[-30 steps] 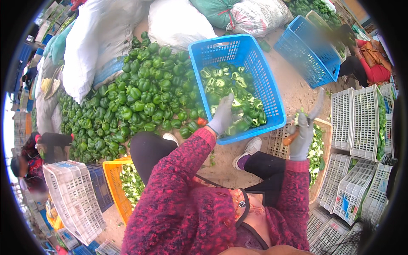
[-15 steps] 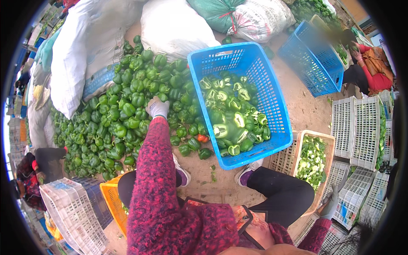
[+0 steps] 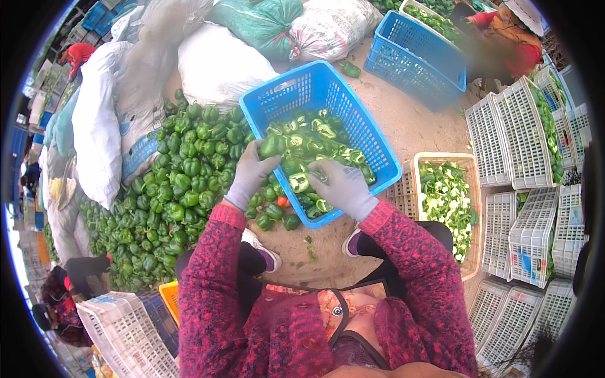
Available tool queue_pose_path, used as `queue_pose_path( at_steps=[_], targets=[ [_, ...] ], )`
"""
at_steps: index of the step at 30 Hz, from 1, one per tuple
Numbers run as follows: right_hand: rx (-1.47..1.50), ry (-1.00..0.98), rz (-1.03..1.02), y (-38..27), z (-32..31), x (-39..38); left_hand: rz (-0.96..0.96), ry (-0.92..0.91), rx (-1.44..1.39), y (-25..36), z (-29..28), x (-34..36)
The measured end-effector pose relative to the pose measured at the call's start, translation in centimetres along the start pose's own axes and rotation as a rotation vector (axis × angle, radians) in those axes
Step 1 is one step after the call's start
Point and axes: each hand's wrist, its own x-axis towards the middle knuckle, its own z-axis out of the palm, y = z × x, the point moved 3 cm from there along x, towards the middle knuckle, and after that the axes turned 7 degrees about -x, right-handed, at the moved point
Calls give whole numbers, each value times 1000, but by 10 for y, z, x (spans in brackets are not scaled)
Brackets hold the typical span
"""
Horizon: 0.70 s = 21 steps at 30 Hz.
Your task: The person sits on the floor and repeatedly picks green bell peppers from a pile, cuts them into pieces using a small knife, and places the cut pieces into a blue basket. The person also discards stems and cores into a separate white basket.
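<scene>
Both gloved hands now meet over the blue basket (image 3: 353, 120), where half a second ago only the left arm stretched out to the heap of green peppers (image 3: 183, 183) on the left. The left hand (image 3: 251, 173) has come back with a whole green pepper (image 3: 271, 146) and holds it at the basket's near-left rim, fingers closed around it. The right hand (image 3: 343, 186) has come in from out of view and rests among the cut pepper pieces (image 3: 315, 142) inside the basket, fingers curled; whether they pinch a tool or a piece I cannot tell. So one more pepper has left the heap and sits over the basket.

Far behind the heap lie 2 bulging white sacks (image 3: 214, 60), and a green sack (image 3: 258, 22) lies beside a printed white one. A second blue basket (image 3: 419, 57) stands far right. White lattice crates (image 3: 517, 145) stack along the right, and a shallow tan crate (image 3: 469, 189) of green trimmings sits just right of the basket.
</scene>
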Motion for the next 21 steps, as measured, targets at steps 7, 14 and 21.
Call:
queue_pose_path(
  at_steps=[7,14,21],
  targets=[
    [-116,78,-85,6,-12,-59,-139,-96,-160,53,73,-89],
    [-247,25,10,35,-2,-60,-228,-123,-387,34,97,-82],
    [-255,-8,73,67,28,-50,-328,-39,-438,1,112,-65]
  ],
)
